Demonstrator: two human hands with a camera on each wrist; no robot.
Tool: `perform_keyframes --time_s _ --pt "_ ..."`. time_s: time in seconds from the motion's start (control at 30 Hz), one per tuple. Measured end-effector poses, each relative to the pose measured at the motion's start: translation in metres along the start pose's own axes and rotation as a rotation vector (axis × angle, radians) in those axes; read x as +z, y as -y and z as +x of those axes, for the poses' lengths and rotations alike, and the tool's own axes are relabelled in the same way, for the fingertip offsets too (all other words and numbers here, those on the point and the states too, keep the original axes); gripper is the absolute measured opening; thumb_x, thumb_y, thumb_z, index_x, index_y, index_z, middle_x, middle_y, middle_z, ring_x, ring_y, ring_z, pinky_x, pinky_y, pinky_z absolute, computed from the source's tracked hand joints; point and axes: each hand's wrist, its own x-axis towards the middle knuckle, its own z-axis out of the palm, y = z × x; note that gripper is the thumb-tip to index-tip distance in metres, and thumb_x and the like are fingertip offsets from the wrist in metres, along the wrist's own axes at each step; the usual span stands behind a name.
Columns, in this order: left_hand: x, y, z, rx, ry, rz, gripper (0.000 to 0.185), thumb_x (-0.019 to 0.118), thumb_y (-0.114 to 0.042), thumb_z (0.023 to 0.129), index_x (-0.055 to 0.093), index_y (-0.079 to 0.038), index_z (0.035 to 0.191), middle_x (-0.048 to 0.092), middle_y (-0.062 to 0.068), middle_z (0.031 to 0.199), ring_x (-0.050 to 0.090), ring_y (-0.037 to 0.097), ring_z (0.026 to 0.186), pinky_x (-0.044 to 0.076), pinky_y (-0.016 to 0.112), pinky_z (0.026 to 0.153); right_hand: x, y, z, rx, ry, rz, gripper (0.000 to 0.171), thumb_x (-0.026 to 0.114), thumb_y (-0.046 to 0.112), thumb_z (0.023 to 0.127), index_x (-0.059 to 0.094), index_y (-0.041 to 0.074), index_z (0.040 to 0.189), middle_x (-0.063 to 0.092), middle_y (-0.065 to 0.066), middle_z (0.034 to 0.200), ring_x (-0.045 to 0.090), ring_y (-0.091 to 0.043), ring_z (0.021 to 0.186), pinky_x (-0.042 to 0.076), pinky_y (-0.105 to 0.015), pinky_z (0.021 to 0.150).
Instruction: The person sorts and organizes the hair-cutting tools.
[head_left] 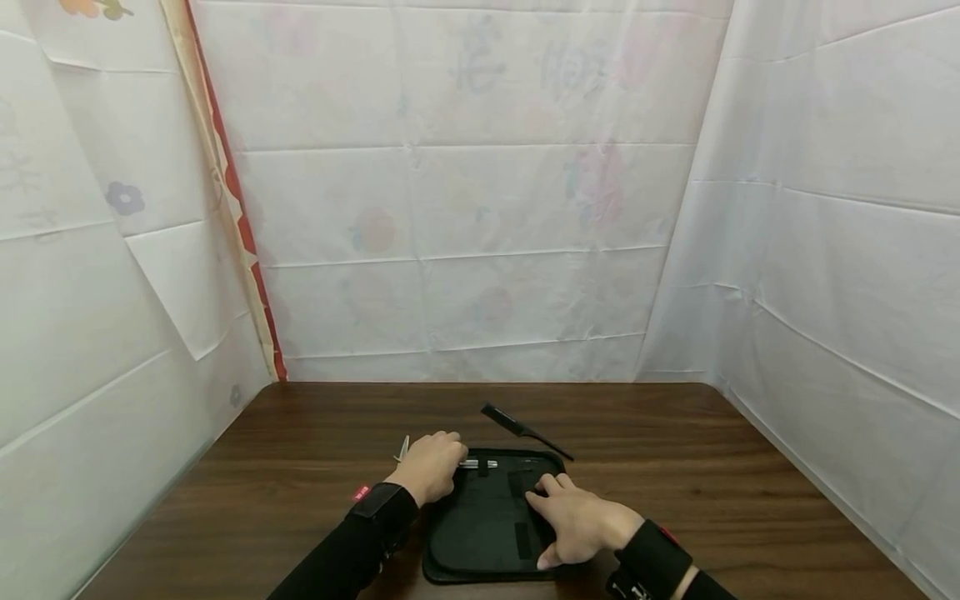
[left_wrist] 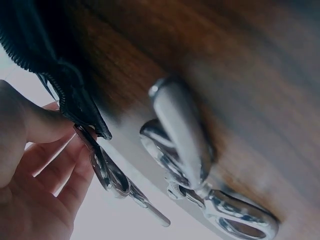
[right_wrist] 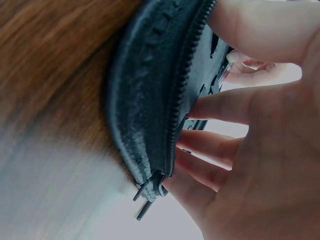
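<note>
A black zip case (head_left: 480, 533) lies unfolded, its inner panel facing up. Along its upper edge a silver pair of scissors (head_left: 487, 464) passes under an elastic loop. At the case's upper left corner, my left hand (head_left: 431, 467) pinches the scissors' handle end (left_wrist: 107, 172), which sticks out past the zipped edge. My right hand (head_left: 577, 521) rests on the case's right side, its fingers (right_wrist: 220, 107) spread fairly straight over the zipped rim (right_wrist: 150, 100).
Beyond the case lies a black tail comb (head_left: 525, 429). Another pair of silver scissors (left_wrist: 240, 220) lies on the wooden table (head_left: 337, 417) beside my left hand, partly blurred. White sheets (head_left: 465, 208) hang around the table.
</note>
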Motion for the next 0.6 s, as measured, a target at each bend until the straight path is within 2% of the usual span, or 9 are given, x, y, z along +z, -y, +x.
perform_keyframes --time_s 0.6 --pt "0.0027 0.0006 0.0035 0.009 -0.013 0.026 0.015 0.081 -0.002 0.083 0.075 -0.013 0.092 0.06 0.0 0.086 0.061 0.022 0.087 0.054 0.039 0.082 0.0001 0.0007 -0.0001 -0.01 -0.001 0.002 0.078 0.077 0.045 0.089 0.047 0.011 0.153 0.041 -0.006 0.143 0.041 -0.02 0.125 0.047 -0.035 0.094"
